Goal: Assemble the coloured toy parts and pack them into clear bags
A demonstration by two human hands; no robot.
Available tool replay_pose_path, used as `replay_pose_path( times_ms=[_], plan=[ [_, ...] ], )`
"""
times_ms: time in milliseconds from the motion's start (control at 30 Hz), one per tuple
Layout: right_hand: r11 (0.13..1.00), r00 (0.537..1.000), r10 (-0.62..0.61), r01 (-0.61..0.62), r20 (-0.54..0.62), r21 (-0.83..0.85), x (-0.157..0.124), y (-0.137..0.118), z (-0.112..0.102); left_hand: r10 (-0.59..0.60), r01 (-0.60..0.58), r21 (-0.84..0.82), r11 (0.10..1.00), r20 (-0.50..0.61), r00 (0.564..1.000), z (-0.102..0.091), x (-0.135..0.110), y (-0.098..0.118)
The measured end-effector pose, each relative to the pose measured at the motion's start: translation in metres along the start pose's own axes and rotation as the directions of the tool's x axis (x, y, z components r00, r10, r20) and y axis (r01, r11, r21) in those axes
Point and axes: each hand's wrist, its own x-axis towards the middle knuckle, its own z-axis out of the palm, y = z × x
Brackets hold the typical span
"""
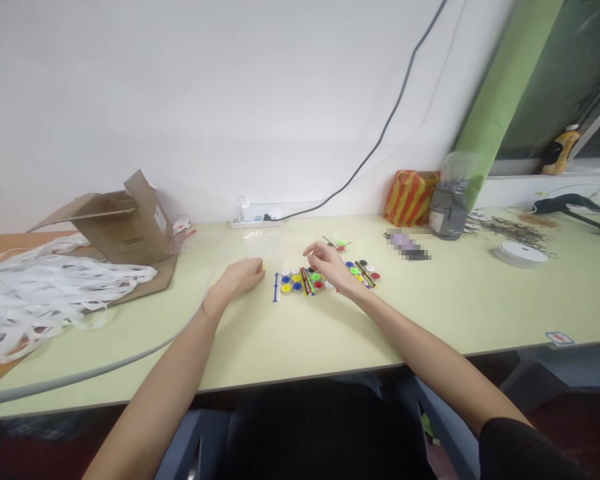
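My left hand [239,279] rests low on the pale green table [300,333], fingers closed on a tiny yellow piece [264,268]. Just right of it lies a thin blue stick [275,288] beside a group of coloured round caps with small sticks [295,281]. My right hand [327,263] hovers over the gap between that group and a second cap group [363,272], fingers slightly apart and holding nothing visible. Small green and red bits [338,244] lie beyond it.
To the left are an opened cardboard box [115,227] and a heap of white strips [45,293]. A grey tube [105,357] crosses the table. Behind stand a power strip [255,217], a striped bag [410,198], a grey container [447,213] and a white tape roll [520,253].
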Motion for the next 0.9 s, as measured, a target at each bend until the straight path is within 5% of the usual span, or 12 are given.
replay_pose_path(
  times_ms=[333,900],
  plan=[
    [0.999,0.999,-0.045,0.045,0.015,-0.010,0.002,0.003,0.000,0.116,-0.104,-0.112,0.988,0.104,0.988,-0.002,0.002,0.006],
    [0.994,0.996,-0.078,0.081,0.040,-0.079,0.002,0.000,-0.001,0.126,-0.121,-0.097,0.988,0.045,0.991,0.003,0.002,0.012]
  ],
)
